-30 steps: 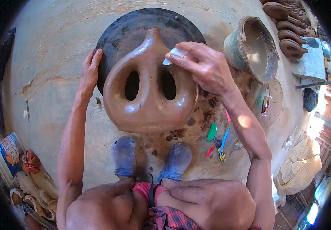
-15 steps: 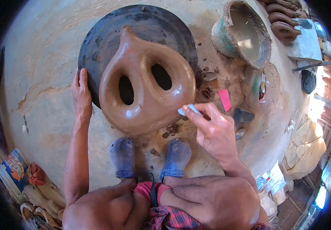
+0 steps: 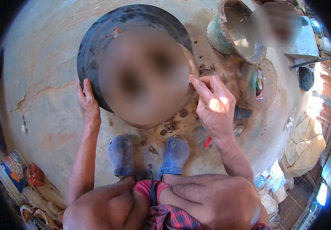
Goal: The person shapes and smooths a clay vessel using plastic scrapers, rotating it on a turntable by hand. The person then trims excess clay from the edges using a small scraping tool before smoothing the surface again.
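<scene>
A large brown clay form with a narrow neck lies on a dark round turntable. Blur covers most of the form, though two dark hollows show faintly. At the turntable's left rim, my left hand is closed on the edge, thumb uppermost. My right hand pinches a small light-blue piece, mostly hidden by the fingers, only its pale tip showing. That tip is against or very near the form's right side; contact cannot be made out.
A rough-rimmed basin of cloudy water stands at upper right, with a round container below it. A dark block and a red strip lie near my right wrist. My blue clogs are below the turntable.
The turntable and clay form have turned slightly counterclockwise. My left hand has moved down and right with the rim. My right hand has risen along the form's right side, covering the pink piece.
</scene>
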{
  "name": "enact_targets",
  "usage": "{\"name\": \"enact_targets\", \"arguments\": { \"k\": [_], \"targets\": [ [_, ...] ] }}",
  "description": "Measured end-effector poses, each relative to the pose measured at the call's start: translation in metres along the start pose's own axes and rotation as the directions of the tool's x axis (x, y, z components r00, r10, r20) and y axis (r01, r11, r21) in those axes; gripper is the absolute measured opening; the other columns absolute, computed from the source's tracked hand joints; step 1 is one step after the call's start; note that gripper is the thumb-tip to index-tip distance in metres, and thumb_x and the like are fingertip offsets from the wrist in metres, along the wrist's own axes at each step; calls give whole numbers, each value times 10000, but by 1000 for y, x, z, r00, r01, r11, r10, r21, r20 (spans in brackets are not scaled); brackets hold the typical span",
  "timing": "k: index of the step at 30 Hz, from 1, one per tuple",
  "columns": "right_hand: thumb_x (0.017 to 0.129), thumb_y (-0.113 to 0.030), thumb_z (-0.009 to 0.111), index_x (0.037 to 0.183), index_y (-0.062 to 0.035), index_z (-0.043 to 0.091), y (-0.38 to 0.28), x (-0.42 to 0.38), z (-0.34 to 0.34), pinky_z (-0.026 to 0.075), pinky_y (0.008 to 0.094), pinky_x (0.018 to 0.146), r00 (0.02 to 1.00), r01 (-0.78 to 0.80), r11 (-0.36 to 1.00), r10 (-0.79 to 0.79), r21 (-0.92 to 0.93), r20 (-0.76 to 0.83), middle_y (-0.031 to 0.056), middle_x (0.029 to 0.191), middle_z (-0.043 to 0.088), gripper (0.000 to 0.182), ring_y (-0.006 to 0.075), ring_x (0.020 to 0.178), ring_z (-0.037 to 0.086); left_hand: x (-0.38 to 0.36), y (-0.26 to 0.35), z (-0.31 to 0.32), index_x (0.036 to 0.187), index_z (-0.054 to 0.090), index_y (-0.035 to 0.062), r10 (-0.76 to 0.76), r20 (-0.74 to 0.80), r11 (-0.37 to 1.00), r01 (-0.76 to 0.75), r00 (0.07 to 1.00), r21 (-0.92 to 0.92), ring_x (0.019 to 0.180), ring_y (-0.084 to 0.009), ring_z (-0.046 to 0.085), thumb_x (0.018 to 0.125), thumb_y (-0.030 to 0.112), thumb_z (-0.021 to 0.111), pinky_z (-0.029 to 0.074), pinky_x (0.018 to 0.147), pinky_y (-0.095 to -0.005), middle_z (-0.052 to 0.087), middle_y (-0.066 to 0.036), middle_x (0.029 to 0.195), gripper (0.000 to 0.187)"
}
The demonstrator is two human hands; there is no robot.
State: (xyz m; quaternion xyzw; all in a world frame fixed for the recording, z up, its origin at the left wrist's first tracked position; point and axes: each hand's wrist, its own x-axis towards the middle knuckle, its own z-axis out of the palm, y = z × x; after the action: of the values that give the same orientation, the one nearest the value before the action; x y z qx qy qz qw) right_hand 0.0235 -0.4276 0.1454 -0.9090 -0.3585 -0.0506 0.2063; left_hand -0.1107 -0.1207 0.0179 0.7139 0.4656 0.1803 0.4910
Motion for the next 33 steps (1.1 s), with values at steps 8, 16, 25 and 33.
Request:
{"name": "enact_targets", "arguments": {
  "k": [8,16,25,33],
  "targets": [
    [799,-43,759,1176,-119,793,-29,-13,-21,598,356,712,993,-29,996,39,-86,116,39,927,675,385,216,860,688,-11,-27,6,1620,396,-52,-27,33,978,33,999,-207,1446,-292,497,1144,457,520,362,1220,-394,511,-217,1594,708],
    [914,-31,741,1084,-22,756,26,12,6,566,413,728,967,-202,974,215,104,-134,135,899,676,171,328,843,688,-39,-16,4,1702,267,69,-124,133,934,161,983,-319,1460,-302,474,1135,489,529,418,1175,-433,464,-166,1629,752],
    [841,-13,818,1064,-33,792,-20,-15,-4,536,386,672,998,23,995,-28,-97,-50,79,893,648,225,263,783,639,-53,-23,3,1726,209,202,-283,232,852,355,931,-384,1480,-345,451,1079,564,598,482,1086,-590,358,-122,1693,838],
    [939,-2,767,1182,-37,802,34,19,1,565,370,684,971,-68,997,61,-23,-231,119,962,695,247,257,756,679,-56,-14,0,1739,180,237,-273,250,862,351,929,-366,1429,-337,499,1090,525,607,515,1010,-578,377,-88,1679,829]
  ]
}}
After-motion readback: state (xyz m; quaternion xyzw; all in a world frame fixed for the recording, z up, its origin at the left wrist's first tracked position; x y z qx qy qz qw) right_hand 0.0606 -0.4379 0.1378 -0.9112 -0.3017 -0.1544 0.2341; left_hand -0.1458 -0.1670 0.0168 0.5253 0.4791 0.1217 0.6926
